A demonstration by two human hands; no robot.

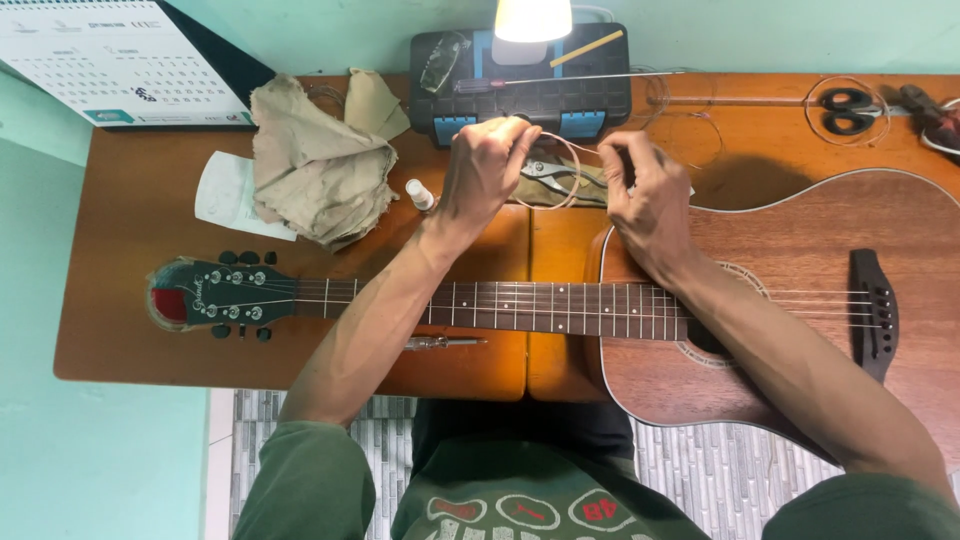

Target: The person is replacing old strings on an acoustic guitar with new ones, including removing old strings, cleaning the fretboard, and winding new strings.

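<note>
An acoustic guitar [800,270] lies flat across the wooden table [130,300], headstock [215,297] to the left, body to the right. Above the neck, my left hand [485,170] pinches a coiled guitar string [560,170] that loops between both hands. My right hand [645,195] grips the other side of the coil, over the guitar's upper shoulder. Both forearms cross the fretboard [550,307].
A beige cloth [315,165], a small white bottle [420,194] and pliers [548,172] lie behind the neck. A black and blue toolbox [520,85] with a lamp stands at the back. Scissors [848,110], loose string coils, a calendar [110,60] and a metal tool [445,342] are also there.
</note>
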